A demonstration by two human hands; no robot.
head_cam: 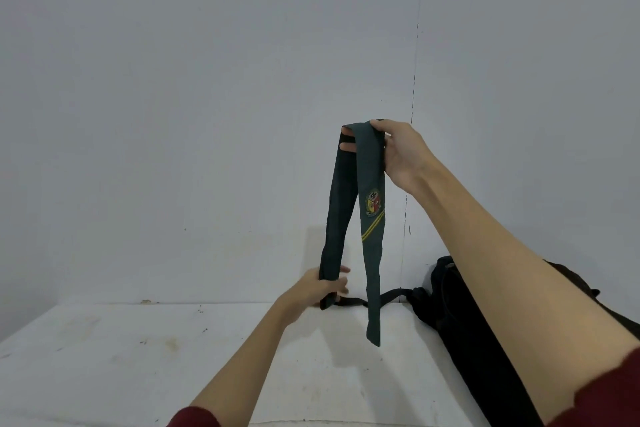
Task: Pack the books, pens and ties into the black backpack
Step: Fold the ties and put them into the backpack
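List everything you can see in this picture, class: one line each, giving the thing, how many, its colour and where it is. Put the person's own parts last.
Tie: one, dark green with a crest and yellow stripes, held up over the table, folded into two hanging lengths.
Backpack: one, black, lying on the table at the right, partly behind the right arm.
Backpack strap: one, black, running along the table's far edge.
Table: one, white, scuffed, against the wall.
Wall: one, pale grey, behind.
Left hand: one, gripping the tie's lower left length.
Right hand: one, fingers holding the tie's top fold.
Sleeves: two, dark red, bottom edge.
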